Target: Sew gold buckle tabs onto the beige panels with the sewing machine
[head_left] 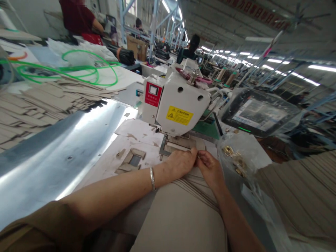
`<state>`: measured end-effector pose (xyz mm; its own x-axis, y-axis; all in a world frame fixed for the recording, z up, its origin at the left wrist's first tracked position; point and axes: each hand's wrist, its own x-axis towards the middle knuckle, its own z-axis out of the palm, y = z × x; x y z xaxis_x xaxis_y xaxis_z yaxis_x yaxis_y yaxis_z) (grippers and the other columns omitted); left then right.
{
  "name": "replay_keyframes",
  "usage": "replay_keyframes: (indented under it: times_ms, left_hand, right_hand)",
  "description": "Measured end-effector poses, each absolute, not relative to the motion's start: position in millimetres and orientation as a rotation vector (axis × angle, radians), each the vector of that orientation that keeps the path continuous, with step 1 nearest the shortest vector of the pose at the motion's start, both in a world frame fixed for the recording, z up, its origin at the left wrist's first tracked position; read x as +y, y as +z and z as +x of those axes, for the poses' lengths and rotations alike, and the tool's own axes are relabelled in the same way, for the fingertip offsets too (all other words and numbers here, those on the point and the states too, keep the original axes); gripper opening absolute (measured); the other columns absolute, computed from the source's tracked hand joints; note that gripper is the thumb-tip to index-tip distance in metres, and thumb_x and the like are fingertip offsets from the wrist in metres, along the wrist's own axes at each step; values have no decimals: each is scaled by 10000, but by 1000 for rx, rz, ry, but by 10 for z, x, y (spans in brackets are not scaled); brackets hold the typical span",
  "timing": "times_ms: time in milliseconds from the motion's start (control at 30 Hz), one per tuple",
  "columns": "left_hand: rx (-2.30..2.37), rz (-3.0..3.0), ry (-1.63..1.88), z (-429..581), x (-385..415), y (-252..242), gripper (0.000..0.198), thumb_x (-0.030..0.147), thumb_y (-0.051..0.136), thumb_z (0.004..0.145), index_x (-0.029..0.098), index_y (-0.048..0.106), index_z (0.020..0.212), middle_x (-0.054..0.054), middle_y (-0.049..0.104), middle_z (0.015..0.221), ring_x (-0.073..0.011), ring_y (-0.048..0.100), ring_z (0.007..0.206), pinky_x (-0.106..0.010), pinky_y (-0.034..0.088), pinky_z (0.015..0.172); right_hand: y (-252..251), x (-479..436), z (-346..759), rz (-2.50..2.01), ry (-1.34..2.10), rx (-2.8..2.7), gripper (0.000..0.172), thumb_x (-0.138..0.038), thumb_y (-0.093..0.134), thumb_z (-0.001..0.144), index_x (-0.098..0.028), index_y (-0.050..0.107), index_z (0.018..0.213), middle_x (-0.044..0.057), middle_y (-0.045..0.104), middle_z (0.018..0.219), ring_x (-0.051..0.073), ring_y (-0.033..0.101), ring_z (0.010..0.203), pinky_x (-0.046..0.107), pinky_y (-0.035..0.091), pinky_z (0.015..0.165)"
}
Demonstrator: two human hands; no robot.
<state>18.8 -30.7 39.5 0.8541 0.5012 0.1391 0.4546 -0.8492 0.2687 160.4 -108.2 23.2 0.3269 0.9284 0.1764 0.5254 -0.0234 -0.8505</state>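
My left hand (181, 162) and my right hand (210, 171) meet in front of a white automatic sewing machine (178, 108). The right fingertips pinch a tiny metal fitting (198, 156), too small to make out well. My left fingertips sit against it, and a bangle circles that wrist. Just beyond the hands, a metal clamp frame (168, 147) holds tan board under the machine head. Both forearms rest on a stack of beige board pieces (178, 224). A clear plastic bag of brass fittings (234, 159) lies beside my right hand.
Stacks of cut board (34, 108) lie to the left, beyond a shiny metal tabletop (52, 150). A control screen in plastic wrap (259, 113) stands to the right. Green tubing (68, 70) lies behind. Co-workers (77, 17) and more machines line the long workshop.
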Motion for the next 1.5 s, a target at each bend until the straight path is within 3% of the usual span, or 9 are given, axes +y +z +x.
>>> replay_keyframes:
  times_ms: [100, 233, 367, 533, 633, 733, 1033, 1233, 1500]
  left_hand:
    - [705, 2796, 362, 196, -244, 347, 200, 256, 406, 991, 116, 394, 1133, -89, 697, 789, -247, 720, 771, -319, 548, 653]
    - [656, 2849, 410, 201, -183, 344, 197, 246, 380, 993, 111, 420, 1131, -83, 699, 803, -244, 706, 742, -327, 534, 634]
    - [613, 2993, 646, 122, -250, 385, 147, 182, 423, 959, 117, 528, 1040, -115, 688, 974, -256, 666, 915, -383, 510, 796]
    - [546, 3126, 656, -111, -346, 352, 395, 193, 390, 966, 72, 492, 1328, -150, 531, 1387, -283, 494, 1265, -453, 373, 1056]
    - [622, 3107, 525, -214, -317, 302, 468, 255, 412, 974, 67, 446, 1402, -130, 465, 1464, -292, 427, 1338, -465, 303, 1119]
    - [697, 3049, 480, -230, -251, 225, 535, 370, 428, 982, 60, 434, 1418, -143, 455, 1470, -302, 416, 1350, -464, 287, 1130]
    - [771, 3005, 396, -154, -160, -25, 777, 584, 458, 924, 2, 394, 1435, -206, 397, 1492, -324, 382, 1377, -430, 297, 1136]
    - [868, 3004, 320, -157, -201, 66, 815, 615, 461, 908, -4, 398, 1435, -224, 357, 1508, -366, 327, 1403, -457, 276, 1150]
    - [968, 2974, 241, -126, -217, 59, 861, 636, 468, 893, -26, 387, 1437, -268, 352, 1494, -413, 335, 1384, -514, 277, 1136]
  right_hand:
    - [289, -1095, 1532, -1799, 497, -1402, 237, -300, 493, 850, -194, 597, 1035, 12, 656, 693, 165, 620, 596, 273, 492, 605]
    - [299, -1065, 1486, -1904, 332, -1533, 210, -290, 437, 833, -202, 578, 962, 47, 656, 754, 197, 617, 692, 301, 457, 648]
    - [286, -975, 1578, -1983, 474, -1437, 139, -295, 409, 773, -228, 527, 805, 34, 621, 729, 199, 593, 721, 298, 450, 633]
    - [375, -907, 1735, -2040, 854, -1216, 295, -514, 494, 774, -221, 532, 775, -45, 447, 542, 116, 401, 470, 227, 281, 431]
    - [452, -841, 1788, -2049, 968, -1097, 442, -642, 587, 685, -213, 502, 747, -76, 386, 498, 77, 309, 418, 202, 178, 405]
    - [525, -722, 1827, -2074, 1009, -1037, 483, -659, 640, 624, -214, 476, 716, -96, 343, 473, 56, 254, 400, 192, 140, 404]
    - [504, -498, 1908, -2218, 954, -1060, 424, -609, 656, 640, -211, 522, 705, -61, 397, 513, 83, 366, 439, 198, 200, 403]
    - [491, -439, 1996, -2250, 1052, -983, 365, -536, 712, 673, -209, 580, 765, -46, 479, 546, 81, 410, 445, 184, 161, 392]
    - [492, -405, 1940, -2233, 1065, -940, 281, -450, 704, 694, -201, 586, 750, -25, 558, 623, 80, 448, 486, 181, 250, 416]
